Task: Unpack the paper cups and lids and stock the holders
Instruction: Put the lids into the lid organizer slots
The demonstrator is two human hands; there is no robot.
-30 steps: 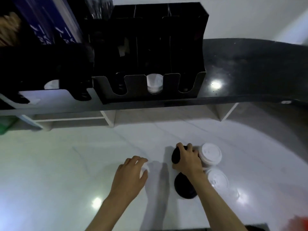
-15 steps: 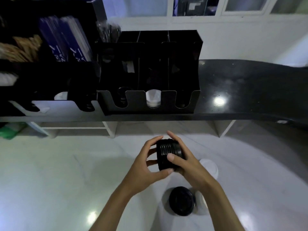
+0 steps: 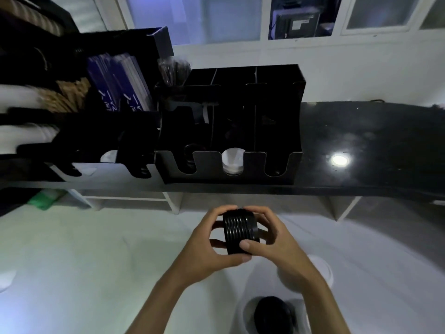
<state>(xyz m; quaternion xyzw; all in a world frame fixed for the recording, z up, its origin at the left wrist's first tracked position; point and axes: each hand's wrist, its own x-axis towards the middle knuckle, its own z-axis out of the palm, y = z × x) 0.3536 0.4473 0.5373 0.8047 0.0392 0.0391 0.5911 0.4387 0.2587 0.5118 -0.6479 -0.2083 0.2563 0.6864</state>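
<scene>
In the head view, both hands hold one stack of black lids in the air, in front of the black lid holder and lower than it in the frame. The stack lies on its side, so its ribbed rims face the camera. The left hand grips the left end, with its fingers curled round the far side and its thumb under the stack. The right hand grips the right end, with its thumb pressed on the near rim and its fingers curled over the top.

The holder stands on a black glossy counter that runs to the right of it, and a round reflection of a lamp shines there. The holder has three slots with U-shaped cuts in front. A white lid shows in the middle slot; the other two are too dark to tell. To the left of the holder stand dark racks with blue packets and brown sticks.

Below the holder a pale, white surface spreads under the hands. On it, nearer to the camera than the held stack, lie a second black lid stack and a white lid stack, partly hidden by the right forearm. Behind the holder there is a white wall with windows above.
</scene>
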